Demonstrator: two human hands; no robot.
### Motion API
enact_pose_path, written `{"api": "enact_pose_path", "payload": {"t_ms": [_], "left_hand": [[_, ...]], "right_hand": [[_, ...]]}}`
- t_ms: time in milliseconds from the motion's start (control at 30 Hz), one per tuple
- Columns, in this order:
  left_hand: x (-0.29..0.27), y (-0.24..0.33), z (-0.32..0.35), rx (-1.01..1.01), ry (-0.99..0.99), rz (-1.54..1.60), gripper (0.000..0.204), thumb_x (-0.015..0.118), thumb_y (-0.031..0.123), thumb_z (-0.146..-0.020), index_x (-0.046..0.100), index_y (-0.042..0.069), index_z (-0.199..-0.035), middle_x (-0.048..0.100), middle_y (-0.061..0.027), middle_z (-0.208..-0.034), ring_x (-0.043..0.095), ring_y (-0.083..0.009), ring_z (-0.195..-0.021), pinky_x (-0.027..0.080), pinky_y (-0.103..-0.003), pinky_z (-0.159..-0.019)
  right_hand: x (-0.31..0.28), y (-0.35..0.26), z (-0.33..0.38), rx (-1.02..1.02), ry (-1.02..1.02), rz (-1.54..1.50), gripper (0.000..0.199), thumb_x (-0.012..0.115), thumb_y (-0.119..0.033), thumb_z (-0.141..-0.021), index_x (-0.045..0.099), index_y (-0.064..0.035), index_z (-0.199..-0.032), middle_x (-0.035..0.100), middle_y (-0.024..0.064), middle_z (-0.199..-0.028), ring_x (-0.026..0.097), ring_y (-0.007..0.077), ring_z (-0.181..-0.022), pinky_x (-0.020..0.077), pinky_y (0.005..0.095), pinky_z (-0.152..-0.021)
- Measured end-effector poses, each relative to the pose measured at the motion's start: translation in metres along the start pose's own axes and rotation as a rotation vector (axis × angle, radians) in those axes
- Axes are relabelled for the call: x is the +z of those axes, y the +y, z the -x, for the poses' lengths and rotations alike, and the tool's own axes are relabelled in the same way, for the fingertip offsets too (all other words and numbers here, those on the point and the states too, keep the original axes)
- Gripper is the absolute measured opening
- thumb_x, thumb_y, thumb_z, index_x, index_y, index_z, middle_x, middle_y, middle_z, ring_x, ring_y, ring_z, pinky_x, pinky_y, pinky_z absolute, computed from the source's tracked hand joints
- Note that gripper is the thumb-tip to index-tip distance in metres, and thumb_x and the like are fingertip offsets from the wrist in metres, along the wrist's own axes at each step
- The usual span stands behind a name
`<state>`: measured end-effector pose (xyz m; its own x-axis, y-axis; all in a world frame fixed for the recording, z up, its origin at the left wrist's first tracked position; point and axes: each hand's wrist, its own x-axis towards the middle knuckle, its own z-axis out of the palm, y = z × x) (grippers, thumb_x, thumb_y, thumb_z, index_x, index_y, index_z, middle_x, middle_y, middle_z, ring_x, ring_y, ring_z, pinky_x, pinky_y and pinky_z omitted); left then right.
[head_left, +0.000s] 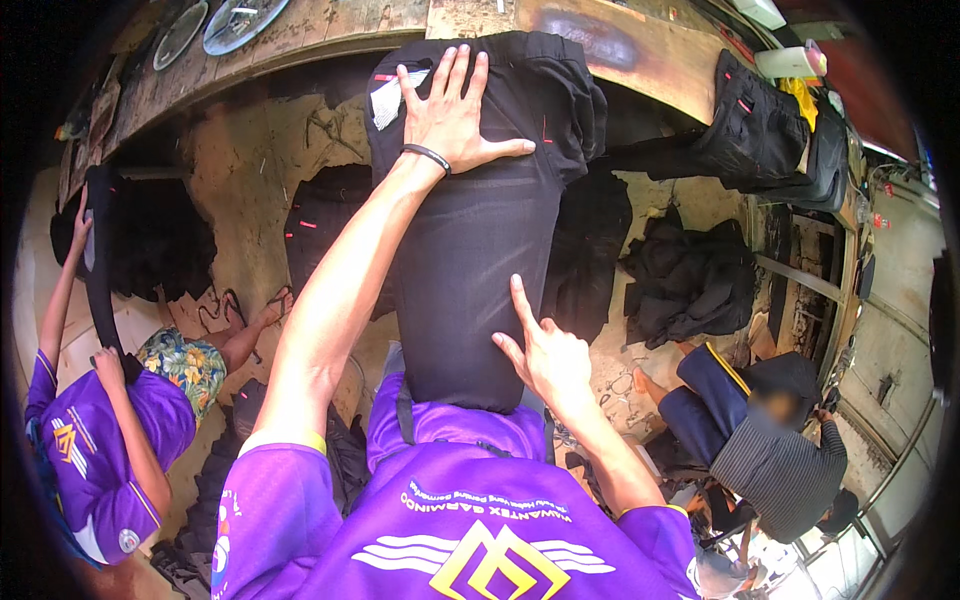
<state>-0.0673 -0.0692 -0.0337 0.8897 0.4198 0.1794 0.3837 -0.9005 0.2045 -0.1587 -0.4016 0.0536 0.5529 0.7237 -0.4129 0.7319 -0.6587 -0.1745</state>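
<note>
A pair of black trousers [470, 240] stretches from the wooden table's edge down to my lap. My left hand [452, 125] lies flat on the upper part with its fingers spread, next to a white label [388, 100] with a small red tag. Lower down on the same cloth is my right hand [545, 355]. Its index finger points out along the right edge of the trouser leg, the thumb stands apart, and the other fingers are curled in. Neither hand grips anything that I can see.
More black trousers [755, 125] lie on the table [660, 65] at the right. Dark garments [690, 275] are heaped on the floor. One person [110, 440] at the left handles black cloth; another person in a striped top [775, 470] sits at the right.
</note>
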Motion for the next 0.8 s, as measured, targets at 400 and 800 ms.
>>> {"api": "enact_pose_path", "payload": {"t_ms": [400, 800], "left_hand": [[-0.003, -0.007, -0.015, 0.141, -0.047, -0.004, 0.129, 0.057, 0.101, -0.073, 0.027, 0.026, -0.174, 0.022, -0.0121, -0.180, 0.012, -0.0299, -0.168, 0.003, -0.081, -0.125], [0.001, -0.001, -0.012, 0.098, -0.042, -0.008, 0.125, 0.058, 0.100, -0.073, 0.035, 0.026, -0.171, 0.027, -0.0130, -0.179, 0.017, -0.0319, -0.167, 0.000, -0.081, -0.124]], "right_hand": [[-0.006, -0.020, -0.074, -0.251, 0.419, -0.239, 0.071, 0.096, -0.037, -0.075, 0.070, -0.0020, -0.131, 0.066, 0.0144, -0.109, 0.064, 0.0336, -0.103, 0.0538, 0.0439, -0.090], [-0.033, -0.042, -0.091, -0.308, 0.562, -0.195, 0.056, 0.090, -0.032, -0.069, 0.069, -0.0073, -0.114, 0.065, 0.0114, -0.106, 0.062, 0.0333, -0.101, 0.0513, 0.0471, -0.087]]}}
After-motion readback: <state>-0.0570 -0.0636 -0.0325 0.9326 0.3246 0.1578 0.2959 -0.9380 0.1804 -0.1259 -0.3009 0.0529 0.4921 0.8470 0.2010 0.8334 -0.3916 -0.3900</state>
